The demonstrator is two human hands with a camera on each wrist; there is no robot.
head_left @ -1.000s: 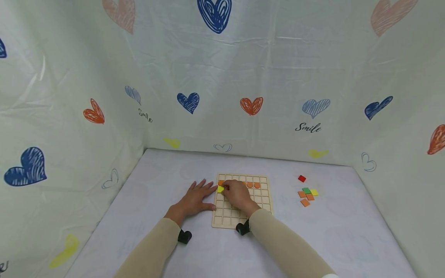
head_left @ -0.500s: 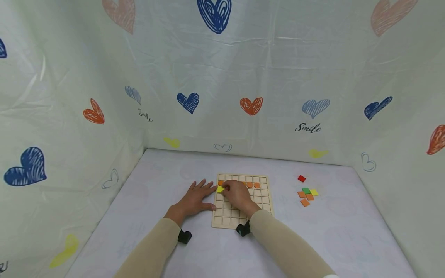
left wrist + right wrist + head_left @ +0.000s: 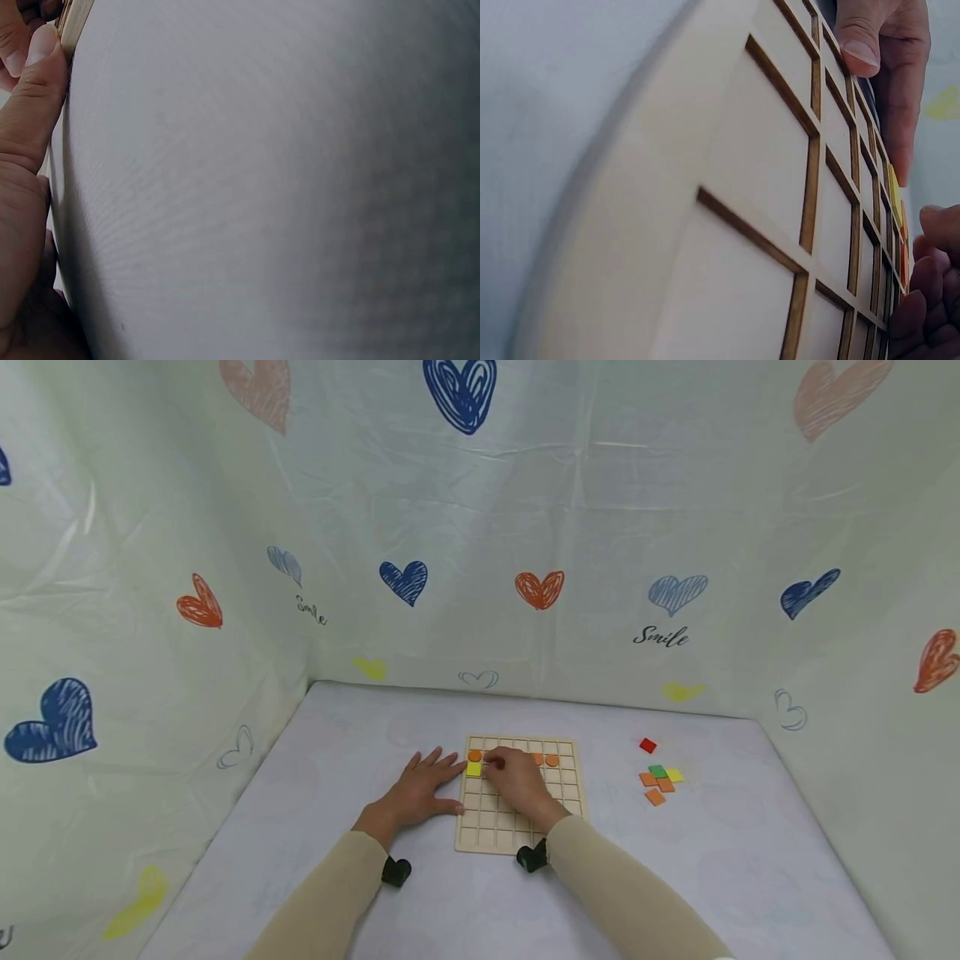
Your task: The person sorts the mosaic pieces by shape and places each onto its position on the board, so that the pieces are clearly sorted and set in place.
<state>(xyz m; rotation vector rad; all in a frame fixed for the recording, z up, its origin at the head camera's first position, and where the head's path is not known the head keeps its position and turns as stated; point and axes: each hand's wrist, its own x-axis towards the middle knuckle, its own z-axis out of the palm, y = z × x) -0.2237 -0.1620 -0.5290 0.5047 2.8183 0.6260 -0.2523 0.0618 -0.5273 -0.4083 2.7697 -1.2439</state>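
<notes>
A wooden grid board (image 3: 487, 839) lies on the table. Beside its left edge my left hand (image 3: 414, 795) rests with fingers spread, its thumb and index finger touching the edge. Over the board's upper left part is my right hand (image 3: 521, 785), its fingers curled near the second row of cells. Whether something small is between those fingertips is hidden. A yellow square tile (image 3: 474, 769) sits in a left-column cell, just under an orange disc (image 3: 475, 756). Another orange disc (image 3: 552, 761) shows right of the hand, which covers part of that row. Curled right fingers (image 3: 928, 281) show in the right wrist view.
To the board's right lie loose tiles: a red tile (image 3: 648, 746), a green tile (image 3: 657, 771), a yellow tile (image 3: 675, 775) and several orange tiles (image 3: 655, 797). A heart-printed curtain (image 3: 600, 527) rises behind the white table (image 3: 360, 718).
My right hand has shifted slightly right, off the yellow tile's cell, so the tile and the orange disc above it show more fully. The left hand stays in place.
</notes>
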